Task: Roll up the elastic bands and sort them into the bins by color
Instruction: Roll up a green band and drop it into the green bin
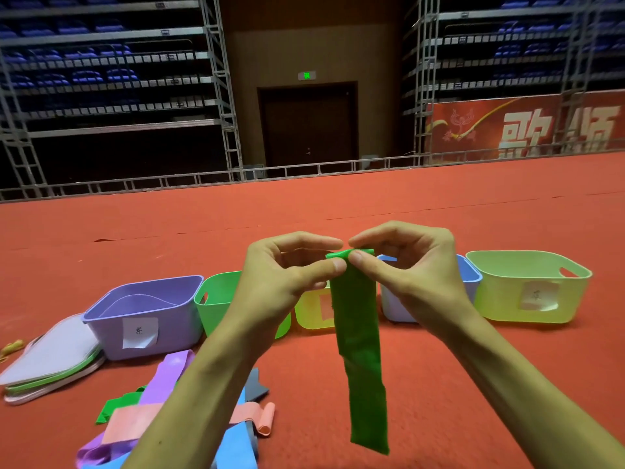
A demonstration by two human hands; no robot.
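A green elastic band point(363, 350) hangs straight down in front of me, its top end folded over. My left hand point(287, 275) and my right hand point(406, 265) both pinch that top end between thumb and fingers. Behind them a row of bins stands on the red floor: purple bin point(142, 313), green bin point(216, 299), yellow bin point(313, 313), blue bin point(470, 275), pale green bin point(527, 289). The yellow and blue bins are partly hidden by my hands. A heap of loose bands point(162, 411) in purple, pink, green, blue and grey lies at the lower left.
A stack of flat bin lids point(50, 363) lies left of the purple bin. A few yellow rubber bands point(12, 348) lie at the far left edge. Red carpet point(338, 204) stretches ahead to a metal railing point(304, 170) and seating stands.
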